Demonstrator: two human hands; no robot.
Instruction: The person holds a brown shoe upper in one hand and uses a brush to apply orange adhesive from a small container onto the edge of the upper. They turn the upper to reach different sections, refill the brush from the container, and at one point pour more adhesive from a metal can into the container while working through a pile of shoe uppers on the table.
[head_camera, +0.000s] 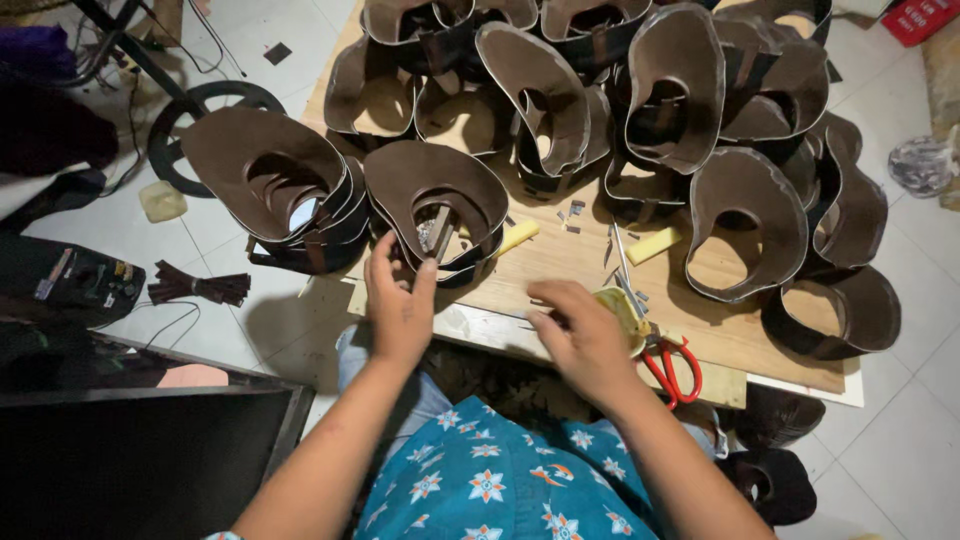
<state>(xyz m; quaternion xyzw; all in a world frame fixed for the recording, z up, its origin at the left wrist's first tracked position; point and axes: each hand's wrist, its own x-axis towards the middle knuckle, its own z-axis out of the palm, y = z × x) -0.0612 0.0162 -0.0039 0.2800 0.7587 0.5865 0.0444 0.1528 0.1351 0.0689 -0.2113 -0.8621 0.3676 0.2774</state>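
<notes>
1. Left hand (400, 305): raised at the near edge of the wooden desk (560, 265), fingers loosely spread, fingertips touching the near rim of a brown leather piece (435, 185) curved like a wide collar with an oval opening.
2. That leather piece: standing on the near left part of the desk, a strap and small metal fitting visible inside its opening.
3. Right hand (580, 335): palm down over the near desk edge, fingers lightly curled and close together, holding nothing visible; resting just left of a small yellow container (625, 315).
4. Red-handled scissors (672, 368): lying on the desk just right of the right hand, blades pointing far.
5. Two yellow blocks (655, 245): lying flat mid-desk, apart from both hands.
6. Many similar brown leather pieces (745, 220): crowded and overlapping across the far and right parts of the desk.
7. Bundle of dark straps (195, 287): on the tiled floor (930, 240), left of the desk.
</notes>
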